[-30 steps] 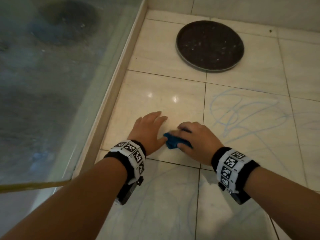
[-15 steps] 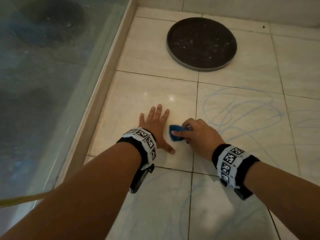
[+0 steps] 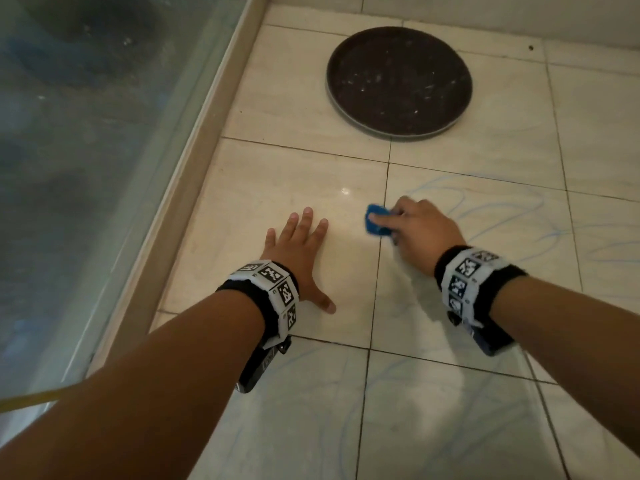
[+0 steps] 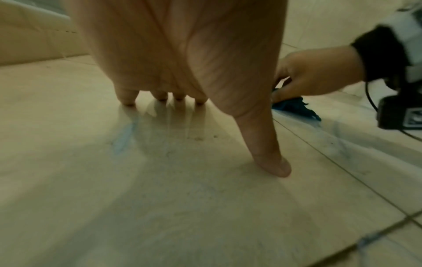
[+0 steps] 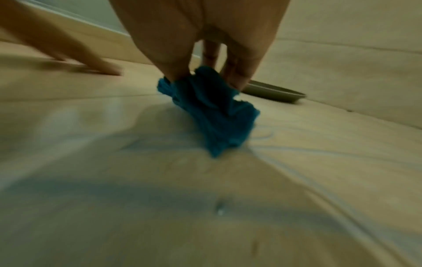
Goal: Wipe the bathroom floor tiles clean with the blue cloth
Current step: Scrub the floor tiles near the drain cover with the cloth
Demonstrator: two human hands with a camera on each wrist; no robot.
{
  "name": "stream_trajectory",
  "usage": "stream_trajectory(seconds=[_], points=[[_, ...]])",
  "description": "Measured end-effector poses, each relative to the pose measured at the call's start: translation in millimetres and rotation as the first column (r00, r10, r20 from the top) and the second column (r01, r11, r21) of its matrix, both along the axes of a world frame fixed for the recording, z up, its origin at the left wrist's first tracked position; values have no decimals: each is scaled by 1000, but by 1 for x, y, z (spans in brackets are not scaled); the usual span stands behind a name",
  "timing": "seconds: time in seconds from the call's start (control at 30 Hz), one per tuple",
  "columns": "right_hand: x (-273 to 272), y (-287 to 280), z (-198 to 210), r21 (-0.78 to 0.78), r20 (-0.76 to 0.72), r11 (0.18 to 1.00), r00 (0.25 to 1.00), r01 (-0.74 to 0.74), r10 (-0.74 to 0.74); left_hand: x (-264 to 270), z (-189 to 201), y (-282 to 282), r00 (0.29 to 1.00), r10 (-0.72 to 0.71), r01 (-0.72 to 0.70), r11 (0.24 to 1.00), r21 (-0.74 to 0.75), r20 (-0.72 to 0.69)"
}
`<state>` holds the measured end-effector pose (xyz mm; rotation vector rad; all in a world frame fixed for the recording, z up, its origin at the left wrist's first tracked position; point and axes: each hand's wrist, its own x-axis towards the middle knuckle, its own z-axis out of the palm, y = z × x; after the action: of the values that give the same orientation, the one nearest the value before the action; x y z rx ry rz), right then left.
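While the right hand's fingers (image 5: 237, 75) pinch it, the blue cloth (image 5: 212, 112) hangs bunched, crumpled, touching tile.

Head cam: high, facing fwd/down on floor tiles (image 3: 291, 188), both forearms in frame. L wrist cam: low, close to tile, looks along palm. R wrist cam: same, low & blurred. All 3 share blue cloth (image 3: 377, 221) (image 4: 294, 107) (image 5: 212, 112).

Blurred right hand (image 5: 200, 36) hides the blue cloth's (image 5: 212, 112) upper end.
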<state>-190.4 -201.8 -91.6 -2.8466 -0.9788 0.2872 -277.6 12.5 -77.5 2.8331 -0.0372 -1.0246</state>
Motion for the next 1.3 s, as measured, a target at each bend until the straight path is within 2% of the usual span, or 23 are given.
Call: stream_trajectory(seconds=[0.1,0.13,0.2,0.27,0.3,0.33,0.37,0.4,0.43,0.5,0.57,0.6,0.73,0.8,0.9,0.97,1.07,1.13,1.2,1.27,1.3], points=[[26,-8,7,-44,36,974,974,223,-222,5,7,-5,999,9,-7,999,39,-34],[21,-4,10,-79,21,981,984,179,-178,6,9,-6,999,11,-9,998,59,-38],[-4,7,11,-90,-35,992,996,-87,85,7,14,-10,999,22,-19,996,93,-31],[-17,4,7,-55,-98,936,935,-348,342,8,25,-12,1000,28,-28,993,114,1],[-9,0,9,-31,-120,939,933,-344,338,9,33,-13,999,28,-29,993,117,18],[5,-5,9,-14,-126,975,967,-223,220,9,43,-16,999,25,-28,993,116,28],[20,-11,10,12,-127,999,991,-40,42,9,52,-19,999,23,-27,993,114,37],[30,-17,12,10,-125,995,987,100,-98,9,62,-23,999,26,-30,993,116,40],[31,-18,15,-38,-133,988,979,149,-153,10,73,-27,999,35,-39,992,117,35],[15,-12,21,-117,-178,993,984,-8,-13,10,96,-35,997,72,-74,990,122,22],[-9,-9,27,-111,-237,973,957,-200,170,12,118,-44,996,94,-93,987,132,-4],[-12,-11,28,-109,-259,966,945,-236,201,14,127,-48,995,103,-100,986,135,-15],[15,-16,40,-80,-353,996,936,-34,3,33,150,-54,996,90,-86,990,116,-26],[31,-20,41,-83,-318,992,940,99,-121,49,145,-51,997,72,-71,991,117,-3],[38,-16,32,-74,-230,966,938,249,-259,72,109,-50,999,38,-39,992,123,9],[28,-7,23,-75,-170,982,968,176,-186,83,76,-56,1000,12,-12,993,116,-2],[13,-7,11,15,-118,997,990,-78,79,91,33,-68,998,-43,47,995,86,-38],[30,-15,9,42,-96,993,988,-114,117,91,14,-72,995,-68,74,994,79,-76],[57,-26,5,19,-47,997,997,70,-69,88,2,-74,994,-65,72,994,88,-84],[62,-29,0,63,-37,949,951,308,-306,86,-3,-74,996,-64,70,994,84,-68],[55,-25,-4,86,-14,943,946,322,-323,85,-5,-73,996,-63,68,994,81,-59]])
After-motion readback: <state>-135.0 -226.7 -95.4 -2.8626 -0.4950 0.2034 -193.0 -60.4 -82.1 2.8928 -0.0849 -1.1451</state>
